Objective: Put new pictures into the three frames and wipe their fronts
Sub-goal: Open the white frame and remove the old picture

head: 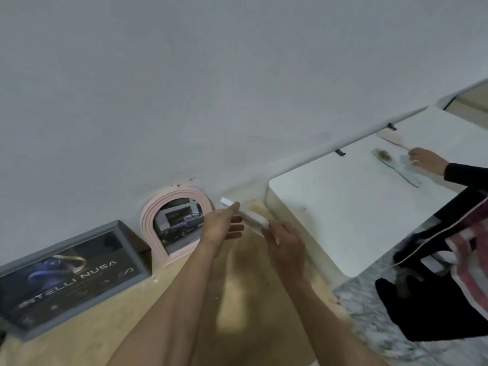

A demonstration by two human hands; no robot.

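— Where are the frames?

— A grey frame (pixel 71 276) and a pink arched frame (pixel 175 223) lean on the wall at the wooden surface (pixel 184 326)'s far edge, side by side. A white frame (pixel 247 215) is held up just right of the pink one.

— Who holds it?

— Left hand (pixel 221 225) pinches its top end; right hand (pixel 285 247) has its fingers (pixel 273 235) curled at the lower end.
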